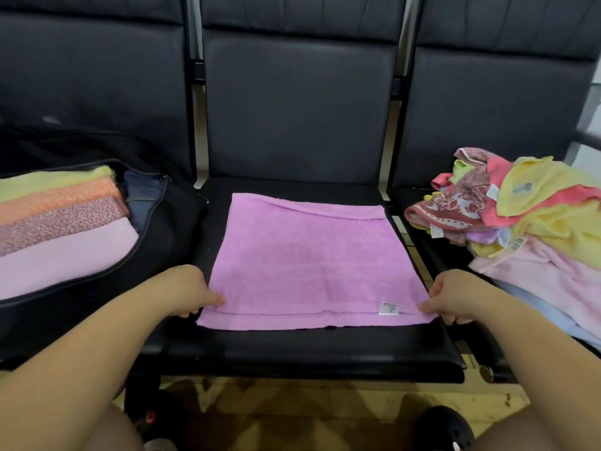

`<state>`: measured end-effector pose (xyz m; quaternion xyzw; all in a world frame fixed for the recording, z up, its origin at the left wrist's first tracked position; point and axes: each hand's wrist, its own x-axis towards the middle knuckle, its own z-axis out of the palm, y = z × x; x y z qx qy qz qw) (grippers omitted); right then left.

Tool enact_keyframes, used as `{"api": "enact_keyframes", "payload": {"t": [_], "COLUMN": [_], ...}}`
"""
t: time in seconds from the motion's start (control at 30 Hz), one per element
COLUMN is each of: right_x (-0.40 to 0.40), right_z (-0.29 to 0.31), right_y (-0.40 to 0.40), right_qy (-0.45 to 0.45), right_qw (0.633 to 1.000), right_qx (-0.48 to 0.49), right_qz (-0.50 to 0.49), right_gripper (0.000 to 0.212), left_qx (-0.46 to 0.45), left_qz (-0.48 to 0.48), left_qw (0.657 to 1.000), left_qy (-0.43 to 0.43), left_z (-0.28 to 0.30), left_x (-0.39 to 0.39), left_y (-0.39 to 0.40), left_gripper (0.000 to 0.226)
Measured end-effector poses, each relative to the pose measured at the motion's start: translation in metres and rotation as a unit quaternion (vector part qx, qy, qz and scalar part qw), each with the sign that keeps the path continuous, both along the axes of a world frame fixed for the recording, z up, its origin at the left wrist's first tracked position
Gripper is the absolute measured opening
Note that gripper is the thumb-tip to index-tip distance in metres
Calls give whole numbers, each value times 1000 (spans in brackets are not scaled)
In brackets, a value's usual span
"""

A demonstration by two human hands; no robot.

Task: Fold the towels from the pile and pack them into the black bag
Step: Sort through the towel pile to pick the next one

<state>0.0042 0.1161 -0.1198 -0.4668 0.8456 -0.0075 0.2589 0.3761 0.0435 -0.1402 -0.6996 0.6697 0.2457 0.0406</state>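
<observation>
**Both hands pinching near corners of purple towel, centre seat**

Row of black seats [299, 105] fills the frame. Black bag [169, 229] sits on the left seat, unzipped, with folded towels [61, 222] stacked inside: yellow-green, orange, patterned pink, pale pink. Towel pile [533, 222] is heaped unfolded on the right seat, mixed yellow, pink, patterned.

Purple towel [309, 258] lies flat on the centre seat, doubled over, fold at the far edge, white label [388, 308] near its lower right corner.

Both forearms reach in from the lower corners of the frame. Left hand [192, 291] grips the lower left corner, thumb on top, fingers curled under. Right hand [450, 296] grips the lower right corner the same way.

Bare seat shows on all sides of the towel: a wide strip in front, narrow margins left and right. Towel's right edge runs close to the seat edge. Tiled floor [292, 405] at bottom.
</observation>
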Motion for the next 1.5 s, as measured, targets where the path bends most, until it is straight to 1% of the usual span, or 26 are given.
{"api": "enact_keyframes", "payload": {"t": [0.1, 0.23, 0.3, 0.37, 0.4, 0.47, 0.53, 0.6, 0.63, 0.67, 0.83, 0.93, 0.97, 1.0, 1.07, 1.1, 1.17, 1.23, 1.3, 1.43, 1.5], "right_x": [2, 7, 9, 10, 8, 1, -10, -18, -18, -19, -16, -19, -20, -21, -20, -20, -24, -25, -23, -23, -23], "right_z": [-3, -4, 0, 4, 6, 8, 11, 14, 16, 16, 11, 8, 8, 9, 15, 18, 18, 14, 6, -6, -8], "right_y": [2, 3, 5, 8, 8, 10, 10, 13, 16, 17, 21, 17, 15, 14, 15, 16, 20, 24, 26, 23, 23], "right_qy": [9, 22, 35, 44, 40, -3, -40, -60, -64, -64, -17, -24, -52, -101, -213, -246, -258, -245, -229, -194, -181], "right_qw": [1000, 998, 997, 995, 991, 980, 959, 942, 940, 941, 969, 967, 963, 958, 935, 926, 930, 951, 963, 976, 979], "right_qx": [-20, -56, -65, -93, -123, -196, -277, -323, -329, -328, -247, -253, -258, -259, -251, -246, -217, -144, -79, -22, -9], "right_qz": [-2, -4, 4, 15, 14, -14, -49, -62, -61, -56, -19, -31, -49, -75, -131, -145, -144, -125, -117, -101, -97], "right_gripper": [14, 11, 8, 8, 7, 8, 10, 12, 13, 13, 11, 11, 10, 9, 7, 5, 1, 1, 5, 15, 16], "left_qx": [-13, -9, -37, -82, -105, -153, -178, -157, -133, -107, -11, 25, 35, 45, 69, 82, 110, 139, 145, 96, 55], "left_qz": [16, 30, 24, 28, 37, 67, 103, 155, 176, 187, 162, 144, 147, 155, 166, 160, 126, 85, 48, 13, -6], "left_qw": [999, 999, 999, 996, 993, 981, 961, 934, 926, 925, 955, 961, 958, 952, 940, 940, 953, 971, 983, 995, 998], "left_qy": [26, 27, 9, 13, 32, 94, 187, 281, 306, 313, 249, 233, 243, 259, 290, 291, 253, 176, 101, 39, 9], "left_z": [-4, -5, -2, 5, 9, 17, 25, 33, 36, 37, 29, 24, 25, 26, 28, 29, 29, 26, 20, 12, 11], "left_x": [-1, -3, 0, 3, 5, 8, 11, 12, 12, 13, 12, 9, 8, 8, 8, 9, 7, 4, 1, -2, -3], "left_y": [1, 3, 4, 8, 9, 11, 14, 20, 24, 26, 33, 35, 35, 35, 35, 36, 40, 45, 47, 45, 45], "left_gripper": [35, 36, 32, 30, 29, 31, 34, 35, 35, 35, 36, 34, 33, 31, 30, 31, 33, 40, 45, 46, 48]}}
